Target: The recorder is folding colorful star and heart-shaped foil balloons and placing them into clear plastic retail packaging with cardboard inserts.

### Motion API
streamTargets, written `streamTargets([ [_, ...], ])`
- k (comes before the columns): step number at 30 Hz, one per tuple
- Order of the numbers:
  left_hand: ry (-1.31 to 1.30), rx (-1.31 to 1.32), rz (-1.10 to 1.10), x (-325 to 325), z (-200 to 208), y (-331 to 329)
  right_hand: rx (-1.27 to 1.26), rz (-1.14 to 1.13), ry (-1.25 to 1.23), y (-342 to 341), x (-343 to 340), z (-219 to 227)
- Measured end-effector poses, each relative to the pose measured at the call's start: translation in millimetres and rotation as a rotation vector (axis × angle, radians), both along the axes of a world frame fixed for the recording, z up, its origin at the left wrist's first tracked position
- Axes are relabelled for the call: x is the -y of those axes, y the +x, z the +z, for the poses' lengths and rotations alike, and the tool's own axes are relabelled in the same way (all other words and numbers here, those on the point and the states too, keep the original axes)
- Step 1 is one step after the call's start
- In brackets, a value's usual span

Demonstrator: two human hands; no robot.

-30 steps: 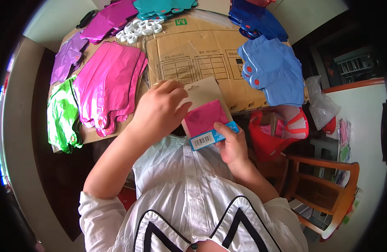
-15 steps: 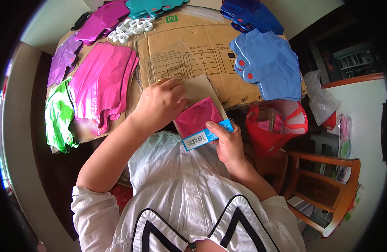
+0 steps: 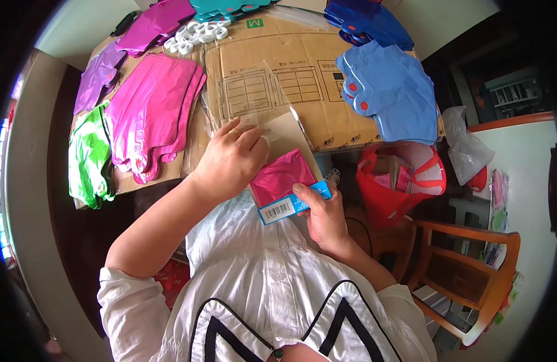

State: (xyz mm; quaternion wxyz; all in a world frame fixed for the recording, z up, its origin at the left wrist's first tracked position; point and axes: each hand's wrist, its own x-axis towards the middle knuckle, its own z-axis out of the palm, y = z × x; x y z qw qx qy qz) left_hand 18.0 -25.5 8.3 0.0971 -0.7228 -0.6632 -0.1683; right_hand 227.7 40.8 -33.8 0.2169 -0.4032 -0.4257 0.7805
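Observation:
My right hand [image 3: 324, 212] grips the lower right of a card [image 3: 299, 134], thumb on top, at its blue printed strip with a barcode [image 3: 277, 210]. A folded piece of shiny pink foil [image 3: 282, 175], which looks like a flat foil balloon, lies on the card above the strip. At the card's left edge is my left hand [image 3: 233, 155], its fingers curled at a clear plastic bag [image 3: 271, 90]. The bag stretches away over the cardboard and seems to go around the card; its mouth and my left fingertips are partly hidden.
Cardboard [image 3: 308, 114] covers the table. Flat foil stacks ring it: pink [image 3: 154, 111], green [image 3: 88, 160], purple [image 3: 98, 78], magenta [image 3: 157, 27], teal [image 3: 230, 7], dark blue [image 3: 369, 21], light blue [image 3: 390, 90]. White ribbon rolls [image 3: 194, 36] sit behind. A red bag [image 3: 381, 196] and wooden chair [image 3: 465, 271] stand right.
The card and pink foil have shifted slightly down and left with my right hand. My left fingers have lifted and spread a little at the bag. The view has tilted slightly.

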Motion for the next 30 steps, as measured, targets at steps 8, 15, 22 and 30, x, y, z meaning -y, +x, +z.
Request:
streamTargets([
  [8, -0.023, 0.079, 0.020, 18, 13, 11, 0.006, 0.031, 0.041, 0, 6, 3],
  [15, 0.011, 0.065, -0.002, 29, 10, 19, 0.062, 0.092, 0.172, -5, 5, 4],
  [22, 0.177, 0.201, 0.129, 26, -2, 29, 0.028, 0.092, 0.059, -8, 16, 0],
  [30, 0.124, 0.078, 0.176, 21, -7, 33, 0.025, 0.092, -0.034, -16, 21, 4],
])
